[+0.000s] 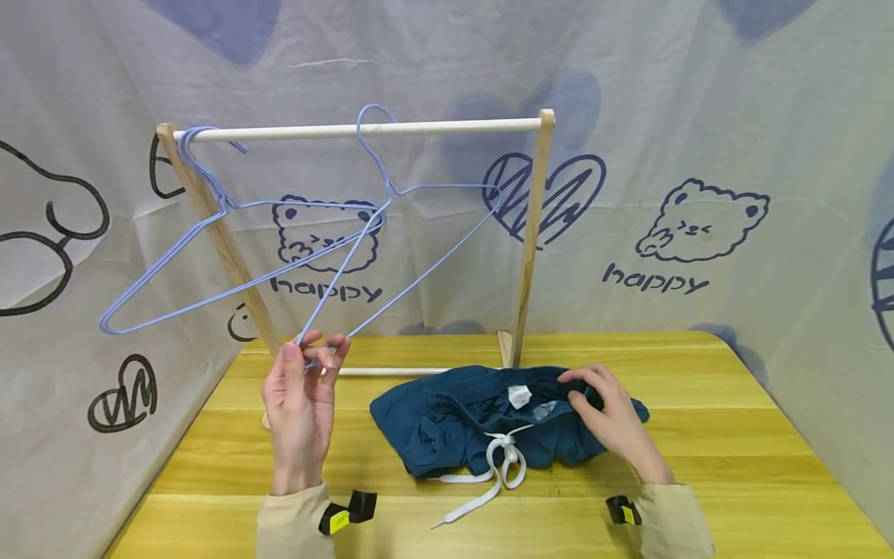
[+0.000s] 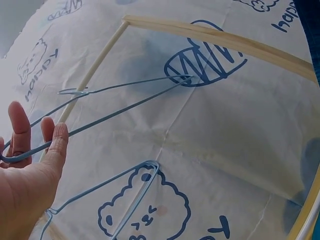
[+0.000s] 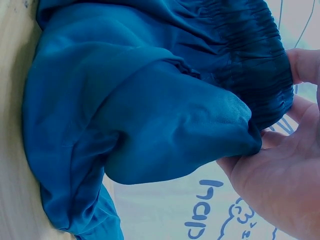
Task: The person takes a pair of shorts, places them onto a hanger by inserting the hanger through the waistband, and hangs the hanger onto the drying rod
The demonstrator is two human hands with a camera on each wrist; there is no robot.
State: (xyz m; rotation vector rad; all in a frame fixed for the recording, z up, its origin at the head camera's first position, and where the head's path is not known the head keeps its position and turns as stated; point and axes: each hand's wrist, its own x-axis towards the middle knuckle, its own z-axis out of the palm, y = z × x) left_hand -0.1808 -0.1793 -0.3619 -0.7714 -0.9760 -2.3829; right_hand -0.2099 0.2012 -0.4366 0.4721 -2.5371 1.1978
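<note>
Head view: left hand [image 1: 302,404] pinching the lower corner of a blue wire hanger [image 1: 412,233], hook over the wooden rail [image 1: 363,129]; second hanger [image 1: 209,256] hanging beside it; right hand [image 1: 611,419] gripping the waistband of blue shorts [image 1: 447,423] crumpled on the yellow table [image 1: 733,435], white drawstring [image 1: 499,466] trailing forward.

Left wrist view: fingers [image 2: 20,132] curled round thin wire; probably light, springy, prone to swinging; best held at the corner.

Right wrist view: thumb and fingers [image 3: 300,67] clamped on gathered elastic; cloth soft, limp, likely light; waistband the firmest hold.
</note>
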